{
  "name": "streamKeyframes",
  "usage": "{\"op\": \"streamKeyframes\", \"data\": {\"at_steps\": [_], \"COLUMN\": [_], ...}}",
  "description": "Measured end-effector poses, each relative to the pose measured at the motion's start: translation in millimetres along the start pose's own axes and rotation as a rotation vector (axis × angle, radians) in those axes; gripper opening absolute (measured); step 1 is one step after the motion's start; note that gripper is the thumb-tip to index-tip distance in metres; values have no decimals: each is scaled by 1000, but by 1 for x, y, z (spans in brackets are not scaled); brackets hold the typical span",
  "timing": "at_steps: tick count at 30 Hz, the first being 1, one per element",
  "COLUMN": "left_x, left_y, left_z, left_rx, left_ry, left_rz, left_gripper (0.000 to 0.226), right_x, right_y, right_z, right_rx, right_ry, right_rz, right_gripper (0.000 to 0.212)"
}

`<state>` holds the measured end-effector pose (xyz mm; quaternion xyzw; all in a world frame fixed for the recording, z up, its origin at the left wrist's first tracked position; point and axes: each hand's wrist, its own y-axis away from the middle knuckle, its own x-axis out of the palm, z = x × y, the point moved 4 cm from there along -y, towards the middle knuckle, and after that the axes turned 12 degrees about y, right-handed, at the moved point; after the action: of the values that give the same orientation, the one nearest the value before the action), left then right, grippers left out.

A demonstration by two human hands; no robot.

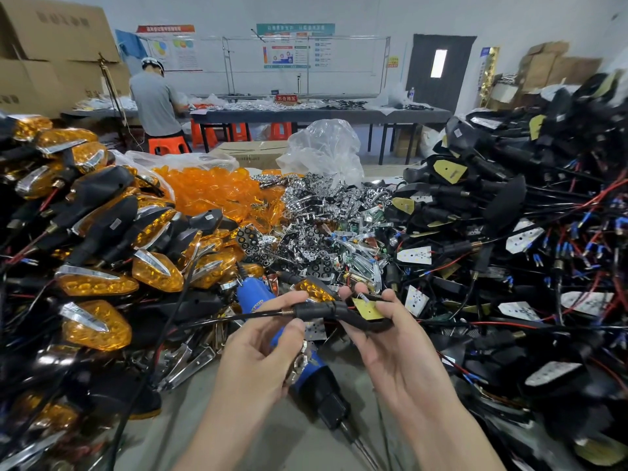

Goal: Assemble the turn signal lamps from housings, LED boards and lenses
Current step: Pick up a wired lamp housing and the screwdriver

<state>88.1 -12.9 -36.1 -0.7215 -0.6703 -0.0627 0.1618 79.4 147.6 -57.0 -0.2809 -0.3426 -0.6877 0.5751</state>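
In the head view I hold a black lamp housing point(356, 319) in front of me, above the table. My right hand point(394, 338) grips its open body, where a yellow LED board point(367, 308) lies inside. My left hand point(261, 338) pinches the housing's stem point(307, 311) between thumb and forefinger, and its black cable trails off to the left. A small chrome piece point(300, 360) sits under the curled fingers of my left hand.
A blue electric screwdriver point(306, 368) lies on the table under my hands. Finished amber lamps point(98, 283) are heaped at left, loose amber lenses point(210, 192) and chrome reflectors point(316, 226) behind, wired black housings point(509, 232) at right. A person point(154, 100) works at a far table.
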Motion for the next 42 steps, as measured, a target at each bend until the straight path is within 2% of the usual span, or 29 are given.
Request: {"op": "streamKeyframes", "data": {"at_steps": [8,11,15,22,26,29,36,42], "left_x": [5,7,2,-1,-1,-1,0,0], "left_y": [2,3,1,-3,-3,-3,-1,-2], "left_z": [0,2,7,11,14,13,11,11], "left_rx": [38,6,-57,-49,-56,-56,-78,-84], "left_ry": [-36,41,66,66,73,72,41,51], "left_rz": [71,72,51,77,86,86,92,85], "left_gripper": [31,21,39,42,37,34,33,39], "right_x": [8,11,15,17,15,12,8,10], "right_y": [6,7,10,10,9,9,4,4], "right_z": [-1,-1,0,-5,-4,-3,-5,-5], "right_rx": [-5,-29,-58,-90,-139,-167,-189,-196], "right_ry": [57,68,72,146,189,264,305,278], "right_rz": [36,45,90,159,170,132,86,100], "right_gripper": [20,20,22,7,34,41,26,24]}}
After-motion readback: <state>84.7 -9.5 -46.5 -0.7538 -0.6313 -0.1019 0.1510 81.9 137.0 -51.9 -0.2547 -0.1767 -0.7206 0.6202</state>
